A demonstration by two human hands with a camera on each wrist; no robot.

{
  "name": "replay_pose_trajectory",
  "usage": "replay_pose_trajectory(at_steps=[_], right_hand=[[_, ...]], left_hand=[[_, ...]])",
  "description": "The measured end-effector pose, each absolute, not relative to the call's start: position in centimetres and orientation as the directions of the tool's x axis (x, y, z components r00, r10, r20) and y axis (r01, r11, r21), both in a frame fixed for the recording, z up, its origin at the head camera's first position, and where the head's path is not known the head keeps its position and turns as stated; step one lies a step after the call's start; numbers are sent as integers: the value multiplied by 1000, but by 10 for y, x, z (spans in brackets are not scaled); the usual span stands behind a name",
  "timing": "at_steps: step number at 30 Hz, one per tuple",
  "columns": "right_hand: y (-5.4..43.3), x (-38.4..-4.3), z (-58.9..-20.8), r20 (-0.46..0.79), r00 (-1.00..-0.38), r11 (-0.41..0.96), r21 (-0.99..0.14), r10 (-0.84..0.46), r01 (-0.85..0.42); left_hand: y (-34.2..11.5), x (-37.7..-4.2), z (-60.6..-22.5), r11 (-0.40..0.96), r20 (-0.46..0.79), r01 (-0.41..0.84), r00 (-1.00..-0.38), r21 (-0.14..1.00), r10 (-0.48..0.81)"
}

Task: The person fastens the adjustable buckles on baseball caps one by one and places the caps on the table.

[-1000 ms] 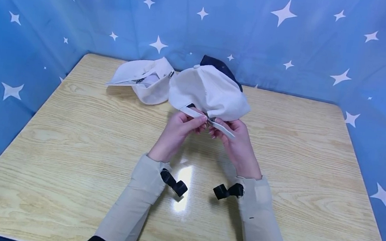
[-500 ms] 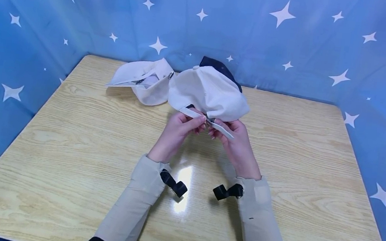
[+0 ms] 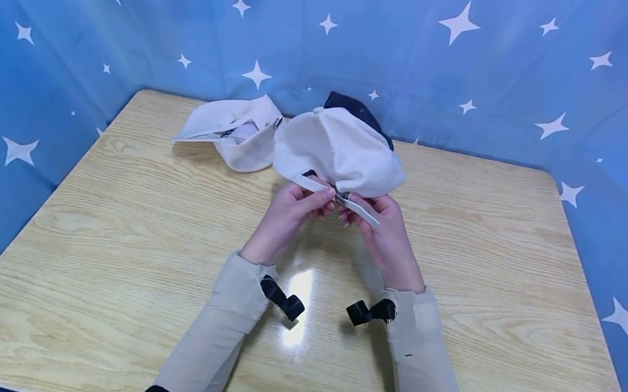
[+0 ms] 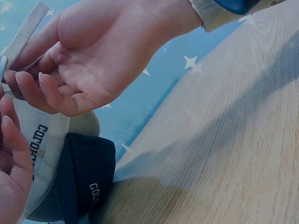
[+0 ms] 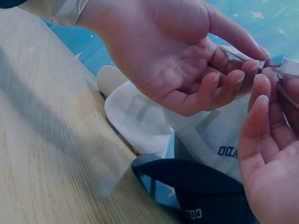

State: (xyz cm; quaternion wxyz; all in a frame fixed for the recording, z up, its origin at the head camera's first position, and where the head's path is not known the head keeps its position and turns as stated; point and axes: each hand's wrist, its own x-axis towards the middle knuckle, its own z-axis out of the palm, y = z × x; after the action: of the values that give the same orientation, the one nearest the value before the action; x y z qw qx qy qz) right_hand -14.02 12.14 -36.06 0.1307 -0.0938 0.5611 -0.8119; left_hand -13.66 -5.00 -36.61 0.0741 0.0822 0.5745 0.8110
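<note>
A white baseball cap (image 3: 339, 147) is turned with its back opening toward me. My left hand (image 3: 292, 206) pinches its white back strap (image 3: 313, 184) between thumb and fingers. Close beside it, my right hand (image 3: 385, 228) pinches the same closure, and the strap's loose end (image 3: 363, 212) sticks out over that thumb. A small buckle sits between the fingertips, mostly covered by them. In the right wrist view, part of the strap (image 5: 289, 68) shows at the right edge. Dark lettering (image 4: 38, 140) marks the cap in the left wrist view.
A navy cap (image 3: 362, 112) stands right behind the held one, with pale letters on it in the wrist views. Another white cap (image 3: 249, 149) lies to the left, almost touching. They are near the back edge of the wooden table (image 3: 489, 257), against a blue star-patterned curtain (image 3: 403, 43).
</note>
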Motion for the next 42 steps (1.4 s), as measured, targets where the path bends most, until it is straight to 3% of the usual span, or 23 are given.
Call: replay_pose_trajectory(at_steps=[42], right_hand=[[121,-139,-357,9,-949,-337,-936,-314,103]], left_hand=[[-50,-138,-367,-348,46,-33,-976,937,215]])
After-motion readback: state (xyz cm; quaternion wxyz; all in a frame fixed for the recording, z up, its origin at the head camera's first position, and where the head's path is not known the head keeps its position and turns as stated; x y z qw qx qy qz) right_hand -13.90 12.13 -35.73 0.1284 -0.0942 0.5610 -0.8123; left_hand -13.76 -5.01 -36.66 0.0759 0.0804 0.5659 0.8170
